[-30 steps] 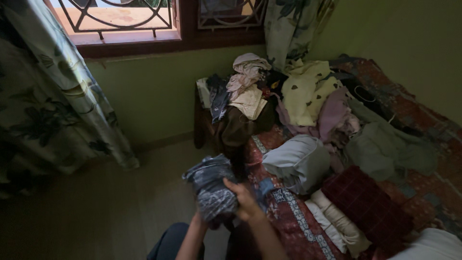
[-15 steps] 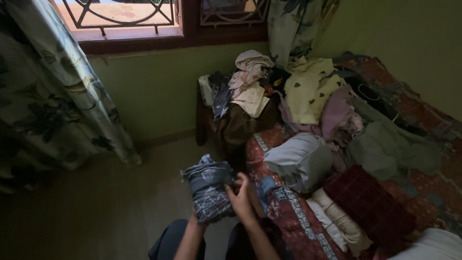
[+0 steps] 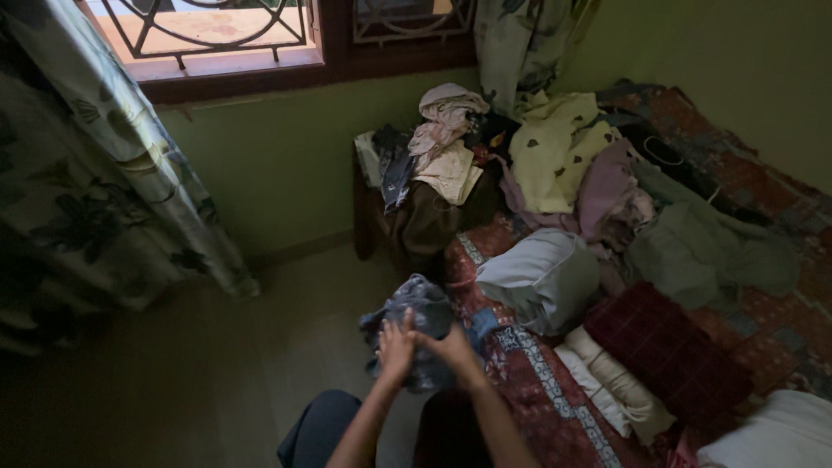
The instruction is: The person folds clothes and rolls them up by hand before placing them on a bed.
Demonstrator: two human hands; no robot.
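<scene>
You are mid-fold: left hand [image 3: 396, 348] and right hand [image 3: 451, 351] both clasp the blue-grey garment [image 3: 419, 319]; the bed [image 3: 537, 381] at 3 o'clock calls for a flat spot

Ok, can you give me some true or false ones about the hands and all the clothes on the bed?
1. Both hands, the left hand and the right hand, grip a dark patterned cloth bundle. True.
2. The bundle lies flat on the floor. False: it is held up at the edge of the bed.
3. A heap of loose clothes lies on the bed under the window. True.
4. The dark red folded cloth is in the left hand. False: it lies on the bed, untouched.
</scene>
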